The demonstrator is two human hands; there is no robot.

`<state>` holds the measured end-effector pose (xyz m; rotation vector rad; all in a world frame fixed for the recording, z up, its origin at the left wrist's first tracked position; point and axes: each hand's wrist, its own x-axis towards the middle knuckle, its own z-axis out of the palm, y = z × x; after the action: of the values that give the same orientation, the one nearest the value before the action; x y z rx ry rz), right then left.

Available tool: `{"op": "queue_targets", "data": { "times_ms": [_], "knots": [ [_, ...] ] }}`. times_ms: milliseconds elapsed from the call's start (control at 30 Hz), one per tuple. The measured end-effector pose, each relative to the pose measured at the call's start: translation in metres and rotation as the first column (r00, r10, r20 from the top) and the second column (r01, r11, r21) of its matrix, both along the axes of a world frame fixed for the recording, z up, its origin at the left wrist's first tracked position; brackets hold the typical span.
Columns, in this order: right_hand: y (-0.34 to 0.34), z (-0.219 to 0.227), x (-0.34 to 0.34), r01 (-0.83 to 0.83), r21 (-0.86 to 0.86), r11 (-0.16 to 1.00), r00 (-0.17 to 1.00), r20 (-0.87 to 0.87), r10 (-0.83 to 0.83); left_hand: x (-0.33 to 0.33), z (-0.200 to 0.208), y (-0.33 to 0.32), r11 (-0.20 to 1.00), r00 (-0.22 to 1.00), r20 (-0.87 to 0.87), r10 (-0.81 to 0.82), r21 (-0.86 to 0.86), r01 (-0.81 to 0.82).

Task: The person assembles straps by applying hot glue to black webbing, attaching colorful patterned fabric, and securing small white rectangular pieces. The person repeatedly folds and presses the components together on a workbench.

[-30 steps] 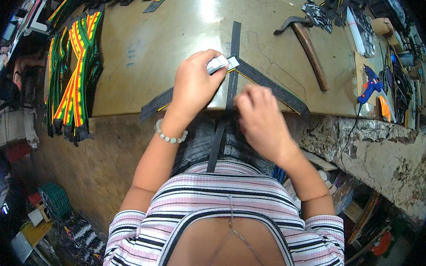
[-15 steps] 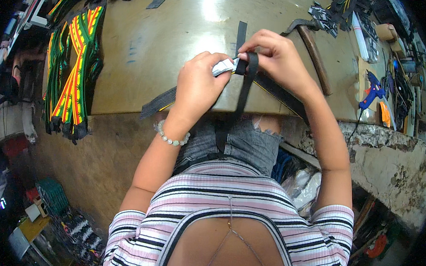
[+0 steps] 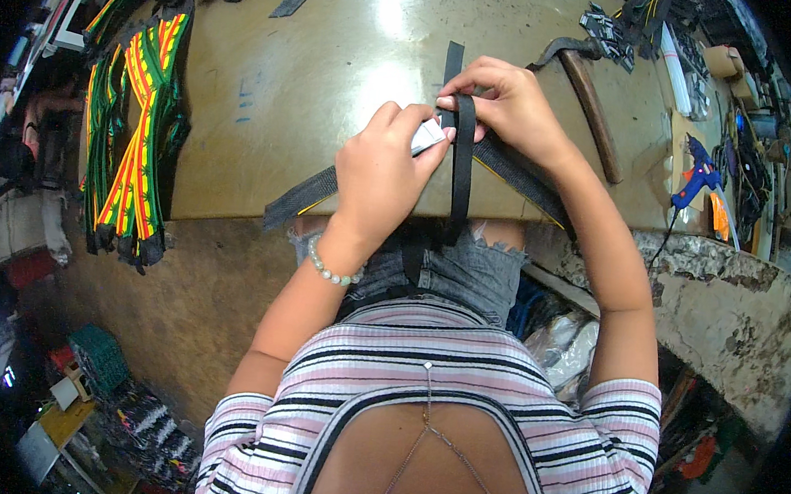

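My left hand (image 3: 384, 160) is closed around a small, pale, shiny flat piece (image 3: 428, 137); whether it is a metal buckle I cannot make out. Thumb and fingers of my right hand (image 3: 510, 107) pinch a black webbing strap (image 3: 461, 174) right beside it. From there the strap makes a narrow loop and hangs down over the table edge toward my lap. Wider dark webbing with a yellow edge (image 3: 526, 184) runs out to the right beneath my right wrist. Another dark webbing end (image 3: 301, 196) shows left of my left wrist, and a short end (image 3: 454, 62) points away beyond my fingers. My fingertips hide where the pieces meet.
A hammer (image 3: 590, 114) lies at the right of the worktable (image 3: 270, 76), near a pile of small metal parts (image 3: 608, 35). A blue glue gun (image 3: 697, 179) stands by the right edge. Red, yellow and green straps (image 3: 142, 132) hang over the left edge.
My left hand has moved slightly right, closer to my right fingers, and the pale piece has turned in its grip. The hanging black strap now falls straighter.
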<state>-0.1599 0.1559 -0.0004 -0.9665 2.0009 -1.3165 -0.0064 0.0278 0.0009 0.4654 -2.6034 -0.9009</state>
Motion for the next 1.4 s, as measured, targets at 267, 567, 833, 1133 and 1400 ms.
{"op": "queue_targets", "data": {
  "times_ms": [267,567,833,1133,1400],
  "knots": [
    [-0.030,0.024,-0.050,0.193,0.046,0.980,0.850,-0.506,-0.143,0.007,0.004,0.008,0.941,0.987,0.127,-0.097,-0.311,0.133],
    [0.112,0.004,-0.005,0.784,0.173,0.596,0.368,-0.903,-0.222,-0.002,0.018,-0.011,0.973,0.969,0.128,-0.213,-0.058,0.222],
    [0.058,0.060,0.098,0.300,0.431,0.851,0.939,-0.289,-0.185,0.025,0.006,-0.023,0.994,0.997,-0.035,-0.071,0.083,0.074],
    [0.067,0.047,0.117,0.314,0.425,0.849,0.933,-0.304,-0.193,0.025,0.004,-0.021,0.994,0.993,-0.097,-0.073,0.078,0.081],
    [0.110,0.036,0.053,0.687,0.282,0.670,0.557,-0.796,-0.236,0.022,0.008,-0.014,0.996,0.996,-0.038,-0.079,-0.049,0.077]
  ]
}}
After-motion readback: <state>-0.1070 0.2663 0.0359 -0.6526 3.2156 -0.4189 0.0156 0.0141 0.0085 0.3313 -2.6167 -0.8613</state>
